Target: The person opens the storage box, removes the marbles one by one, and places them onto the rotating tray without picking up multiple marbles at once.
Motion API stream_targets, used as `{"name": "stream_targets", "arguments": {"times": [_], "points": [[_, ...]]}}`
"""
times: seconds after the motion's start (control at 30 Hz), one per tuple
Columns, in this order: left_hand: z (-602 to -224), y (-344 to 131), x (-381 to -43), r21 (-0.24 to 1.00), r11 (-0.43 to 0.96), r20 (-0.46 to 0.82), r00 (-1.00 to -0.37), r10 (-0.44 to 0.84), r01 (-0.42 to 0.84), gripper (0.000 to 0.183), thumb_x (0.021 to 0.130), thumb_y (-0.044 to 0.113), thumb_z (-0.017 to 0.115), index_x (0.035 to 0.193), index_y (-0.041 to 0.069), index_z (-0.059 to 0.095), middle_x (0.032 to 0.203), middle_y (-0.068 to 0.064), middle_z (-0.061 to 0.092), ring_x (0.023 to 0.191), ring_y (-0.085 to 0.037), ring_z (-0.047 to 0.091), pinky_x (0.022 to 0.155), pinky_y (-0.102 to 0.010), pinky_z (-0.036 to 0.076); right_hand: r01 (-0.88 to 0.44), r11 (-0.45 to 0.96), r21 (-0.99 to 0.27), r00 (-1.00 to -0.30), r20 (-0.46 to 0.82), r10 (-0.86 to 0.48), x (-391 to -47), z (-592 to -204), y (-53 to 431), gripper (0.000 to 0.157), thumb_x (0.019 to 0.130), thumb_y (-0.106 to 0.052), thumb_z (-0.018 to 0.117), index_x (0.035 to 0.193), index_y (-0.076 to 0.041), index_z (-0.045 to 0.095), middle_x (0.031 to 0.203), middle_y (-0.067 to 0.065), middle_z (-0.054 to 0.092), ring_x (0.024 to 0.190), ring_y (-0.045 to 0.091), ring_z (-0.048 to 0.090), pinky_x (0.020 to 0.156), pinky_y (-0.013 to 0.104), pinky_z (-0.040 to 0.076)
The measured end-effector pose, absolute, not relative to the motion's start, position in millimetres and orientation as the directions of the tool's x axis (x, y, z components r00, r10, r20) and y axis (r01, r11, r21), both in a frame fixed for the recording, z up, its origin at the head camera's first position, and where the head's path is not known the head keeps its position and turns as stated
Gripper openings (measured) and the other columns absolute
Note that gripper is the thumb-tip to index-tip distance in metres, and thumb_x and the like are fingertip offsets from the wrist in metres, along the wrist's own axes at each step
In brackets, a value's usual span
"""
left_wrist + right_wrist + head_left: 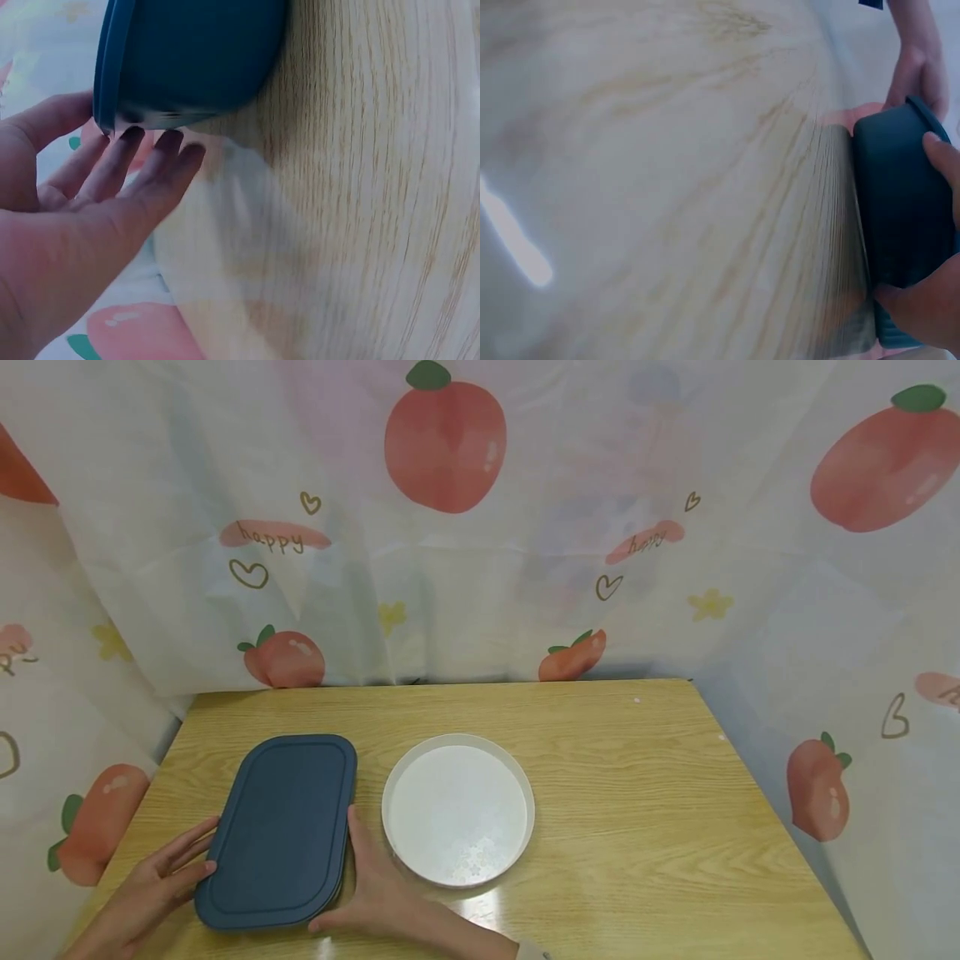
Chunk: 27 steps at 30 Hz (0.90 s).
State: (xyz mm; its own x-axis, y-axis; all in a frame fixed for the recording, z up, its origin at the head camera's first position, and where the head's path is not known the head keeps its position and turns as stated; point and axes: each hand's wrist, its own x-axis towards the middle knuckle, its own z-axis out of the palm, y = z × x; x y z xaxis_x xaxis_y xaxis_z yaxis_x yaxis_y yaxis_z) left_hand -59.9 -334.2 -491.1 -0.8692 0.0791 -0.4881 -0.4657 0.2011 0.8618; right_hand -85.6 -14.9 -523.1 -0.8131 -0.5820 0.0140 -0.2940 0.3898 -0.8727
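A dark blue rectangular food container (277,831) with rounded corners and a flat lid sits at the table's left. My left hand (153,885) holds its left side, thumb at the lid's edge and the other fingers along the side. In the left wrist view, the fingertips of that hand (82,202) meet the rim and lower wall of the container (195,60). My right hand (378,893) grips the right side, thumb near the front corner. The right wrist view shows its thumb low on the container (900,202) and a finger up by the lid rim.
Right of the container lies a round white tray (457,814) with a low rim, close to my right hand. Both are on a wood-grain table (637,827). A fruit-print curtain (480,568) hangs behind the table and along both sides.
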Motion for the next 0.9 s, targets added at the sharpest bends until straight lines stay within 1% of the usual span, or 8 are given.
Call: {"name": "stream_targets", "arguments": {"times": [0.07,0.13,0.27,0.37,0.47,0.6,0.7,0.9], "points": [[-487.4,-330.6,-58.5,0.854,0.299,-0.46,-0.887,0.049,-0.426,0.077,0.103,0.029,0.059,0.161,0.009,0.012,0.16,-0.022,0.021,0.104,0.011,0.052,0.091,-0.033,0.052,-0.297,0.386,-0.874,-0.817,0.023,-0.576,-85.1,-524.4,-15.1,0.14,0.067,-0.044,0.093,0.161,-0.018,-0.007,0.165,0.009,0.008,0.149,0.025,0.016,0.115,0.036,0.027],[-483.0,-326.2,-57.3,0.832,0.415,-0.415,-0.91,0.023,-0.369,0.077,0.102,0.032,0.059,0.159,0.003,0.017,0.158,-0.028,0.022,0.113,-0.001,0.056,0.088,-0.032,0.053,-0.294,0.378,-0.878,-0.822,0.03,-0.569,-85.0,-525.3,-15.4,0.14,0.067,-0.043,0.094,0.161,-0.016,-0.006,0.165,0.008,0.01,0.149,0.025,0.017,0.115,0.036,0.027],[-473.3,-315.9,-55.6,0.748,0.622,-0.29,-0.957,-0.006,-0.231,0.075,0.102,0.034,0.06,0.156,-0.003,0.025,0.153,-0.036,0.026,0.131,-0.047,0.044,0.095,-0.049,0.05,-0.289,0.355,-0.889,-0.826,0.045,-0.562,-85.5,-526.5,-16.4,0.137,0.068,-0.04,0.093,0.161,-0.012,-0.004,0.165,0.009,0.012,0.148,0.025,0.019,0.115,0.036,0.028],[-466.1,-308.4,-51.9,0.662,0.741,-0.176,-0.984,0.008,-0.113,0.071,0.1,0.033,0.063,0.153,-0.003,0.032,0.148,-0.039,0.032,0.129,-0.059,0.036,0.094,-0.065,0.042,-0.297,0.356,-0.886,-0.826,0.052,-0.561,-85.8,-527.0,-17.2,0.135,0.07,-0.041,0.092,0.161,-0.01,-0.003,0.164,0.011,0.012,0.148,0.025,0.019,0.114,0.036,0.028],[-464.1,-298.8,-47.1,0.569,0.82,0.007,-0.997,0.074,0.065,0.065,0.092,0.02,0.074,0.146,-0.001,0.046,0.14,-0.034,0.047,0.12,-0.055,0.048,0.087,-0.063,0.046,-0.299,0.355,-0.885,-0.828,0.056,-0.557,-85.8,-527.8,-17.3,0.135,0.071,-0.042,0.092,0.16,-0.008,-0.003,0.164,0.011,0.013,0.148,0.025,0.019,0.114,0.036,0.028],[-467.1,-285.7,-44.1,0.422,0.851,0.201,-0.947,0.25,0.314,0.067,0.076,0.011,0.086,0.137,0.006,0.058,0.13,-0.018,0.062,0.114,-0.026,0.063,0.08,-0.045,0.056,-0.302,0.348,-0.887,-0.83,0.065,-0.553,-85.5,-528.2,-17.5,0.134,0.071,-0.042,0.091,0.16,-0.008,-0.003,0.164,0.012,0.013,0.148,0.026,0.019,0.115,0.037,0.028],[-471.0,-279.6,-42.1,0.359,0.815,0.263,-0.887,0.379,0.455,0.076,0.071,0.014,0.089,0.14,0.015,0.057,0.133,-0.003,0.06,0.117,-0.005,0.056,0.077,-0.033,0.056,-0.305,0.347,-0.887,-0.832,0.07,-0.55,-85.3,-527.6,-17.8,0.133,0.072,-0.042,0.091,0.16,-0.008,-0.003,0.164,0.012,0.014,0.148,0.026,0.021,0.114,0.037,0.029],[-482.9,-268.0,-37.4,0.286,0.721,0.347,-0.769,0.536,0.631,0.086,0.067,0.02,0.092,0.144,0.019,0.054,0.14,-0.001,0.054,0.113,-0.02,0.062,0.075,-0.042,0.057,-0.299,0.349,-0.888,-0.833,0.064,-0.55,-84.9,-526.6,-17.5,0.132,0.072,-0.043,0.09,0.161,-0.01,-0.003,0.164,0.012,0.014,0.148,0.027,0.021,0.113,0.038,0.031]]}}
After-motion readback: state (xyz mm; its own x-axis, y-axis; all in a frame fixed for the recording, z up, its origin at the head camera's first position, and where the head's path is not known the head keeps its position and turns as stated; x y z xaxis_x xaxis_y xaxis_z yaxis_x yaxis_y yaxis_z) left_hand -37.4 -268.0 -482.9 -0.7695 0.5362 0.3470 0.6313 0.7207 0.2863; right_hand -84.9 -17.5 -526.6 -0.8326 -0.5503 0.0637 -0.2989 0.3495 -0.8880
